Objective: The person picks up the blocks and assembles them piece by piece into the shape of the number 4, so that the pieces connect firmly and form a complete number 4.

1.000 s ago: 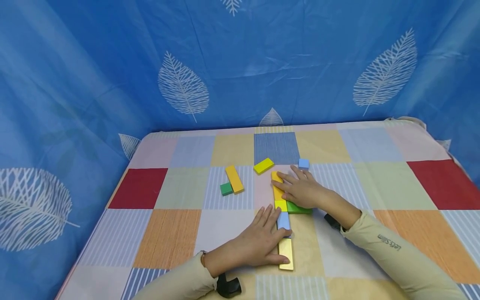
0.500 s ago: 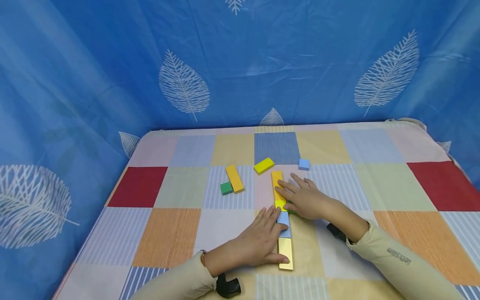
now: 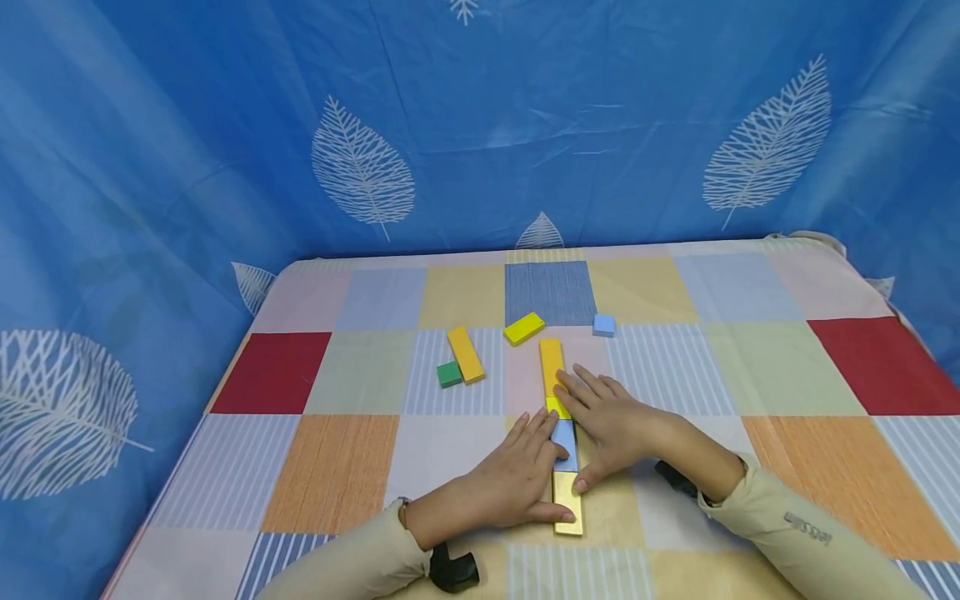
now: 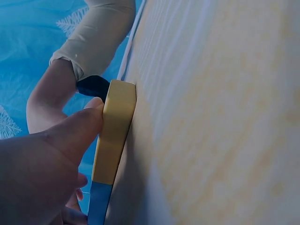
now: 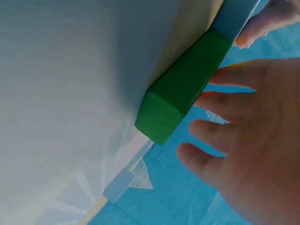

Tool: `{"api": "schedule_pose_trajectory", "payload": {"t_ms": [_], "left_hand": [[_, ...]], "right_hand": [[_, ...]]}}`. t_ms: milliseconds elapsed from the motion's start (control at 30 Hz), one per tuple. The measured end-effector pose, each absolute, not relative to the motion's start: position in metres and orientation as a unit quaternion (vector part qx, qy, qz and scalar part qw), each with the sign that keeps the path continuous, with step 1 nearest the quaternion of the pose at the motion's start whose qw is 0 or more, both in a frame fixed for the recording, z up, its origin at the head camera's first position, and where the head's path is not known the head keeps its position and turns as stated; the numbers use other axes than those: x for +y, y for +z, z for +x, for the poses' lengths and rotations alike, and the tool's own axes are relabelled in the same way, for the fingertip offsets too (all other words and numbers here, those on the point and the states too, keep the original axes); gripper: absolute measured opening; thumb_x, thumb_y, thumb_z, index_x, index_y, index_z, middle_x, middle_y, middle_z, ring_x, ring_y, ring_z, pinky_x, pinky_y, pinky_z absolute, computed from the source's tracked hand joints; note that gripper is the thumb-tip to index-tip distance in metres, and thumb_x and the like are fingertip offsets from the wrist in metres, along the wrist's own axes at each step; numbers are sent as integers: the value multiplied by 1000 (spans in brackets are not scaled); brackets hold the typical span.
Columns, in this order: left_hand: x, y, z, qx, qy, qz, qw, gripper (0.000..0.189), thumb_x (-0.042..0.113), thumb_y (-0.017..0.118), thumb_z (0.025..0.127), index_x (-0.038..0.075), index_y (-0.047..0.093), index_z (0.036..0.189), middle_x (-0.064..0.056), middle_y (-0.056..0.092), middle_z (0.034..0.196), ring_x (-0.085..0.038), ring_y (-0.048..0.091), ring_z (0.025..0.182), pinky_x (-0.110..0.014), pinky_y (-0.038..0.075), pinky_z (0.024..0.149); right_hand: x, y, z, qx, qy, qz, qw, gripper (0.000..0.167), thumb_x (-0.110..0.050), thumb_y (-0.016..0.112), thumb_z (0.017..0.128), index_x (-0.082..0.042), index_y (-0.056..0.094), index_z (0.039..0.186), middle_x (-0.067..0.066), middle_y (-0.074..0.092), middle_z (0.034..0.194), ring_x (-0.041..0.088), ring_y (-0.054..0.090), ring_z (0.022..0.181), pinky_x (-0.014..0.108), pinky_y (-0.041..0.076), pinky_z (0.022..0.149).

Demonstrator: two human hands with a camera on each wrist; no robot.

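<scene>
A straight row of blocks runs toward the person in the head view: an orange-yellow block (image 3: pixel 551 361), a short yellow block (image 3: pixel 557 407), a blue block (image 3: pixel 567 450) and a pale gold block (image 3: pixel 567 504) nearest. From the left, my left hand (image 3: pixel 504 477) rests its spread fingers along the row; its thumb touches the gold block, also seen in the left wrist view (image 4: pixel 115 131). On the other side, my right hand (image 3: pixel 622 425) lies with extended fingers at the row and its thumb by the gold block. It hides a green block (image 5: pixel 190 79), visible in the right wrist view.
Farther back lie loose blocks: a yellow one (image 3: pixel 524 329), a small light-blue one (image 3: pixel 603 325), an orange one (image 3: pixel 467 355) and a small green one (image 3: pixel 449 374) beside it. Patchwork cloth (image 3: pixel 352 471) covers the table, and a blue curtain (image 3: pixel 510 125) hangs behind.
My right hand has slid toward the person along the row, its thumb spreading down to the gold block. The green block, seen earlier beside the row, is now covered. The left hand stays put.
</scene>
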State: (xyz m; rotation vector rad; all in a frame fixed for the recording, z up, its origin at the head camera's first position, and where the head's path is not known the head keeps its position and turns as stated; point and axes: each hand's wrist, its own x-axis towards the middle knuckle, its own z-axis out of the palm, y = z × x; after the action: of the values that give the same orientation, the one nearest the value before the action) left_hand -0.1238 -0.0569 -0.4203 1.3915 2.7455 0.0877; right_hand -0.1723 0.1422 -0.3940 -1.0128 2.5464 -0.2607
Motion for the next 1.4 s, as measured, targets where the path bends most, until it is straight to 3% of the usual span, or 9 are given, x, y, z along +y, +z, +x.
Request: {"api": "schedule_pose_trajectory", "payload": {"t_ms": [267,633,867,1133,1400], "left_hand": [[-58,-421,-124,892,43,449,31,63,62,44,84,8,42,117,-26,27,144,-36,21,137,-45,26,109],[-73,-417,-140,896,105,425,74,69,60,48,83,11,35,130,-17,23,148,-38,16,138,-49,20,110],[-94,-411,-174,922,150,355,39,77,55,56,82,7,30,137,-18,22,148,-42,15,137,-53,15,110],[-94,-420,-225,936,148,315,56,78,52,56,84,9,27,142,-17,14,152,-46,4,137,-59,8,108],[-79,-419,-253,946,104,297,74,83,57,52,84,12,20,146,-12,10,153,-44,-1,138,-56,2,110]], "right_hand": [[135,-395,-165,915,-85,-350,182,127,-72,67,55,9,20,141,25,6,151,40,3,139,59,11,107],[132,-394,-164,921,-71,-337,181,123,-69,68,55,8,23,140,24,11,150,39,7,139,57,15,107],[131,-395,-165,925,-75,-330,173,124,-70,68,54,7,23,141,22,11,151,38,7,139,57,15,107],[133,-395,-161,926,-71,-329,172,122,-69,69,56,6,24,141,22,12,151,38,7,140,56,15,107],[132,-392,-162,925,-67,-332,171,122,-70,67,56,5,24,141,21,12,151,37,6,140,56,15,108]]}}
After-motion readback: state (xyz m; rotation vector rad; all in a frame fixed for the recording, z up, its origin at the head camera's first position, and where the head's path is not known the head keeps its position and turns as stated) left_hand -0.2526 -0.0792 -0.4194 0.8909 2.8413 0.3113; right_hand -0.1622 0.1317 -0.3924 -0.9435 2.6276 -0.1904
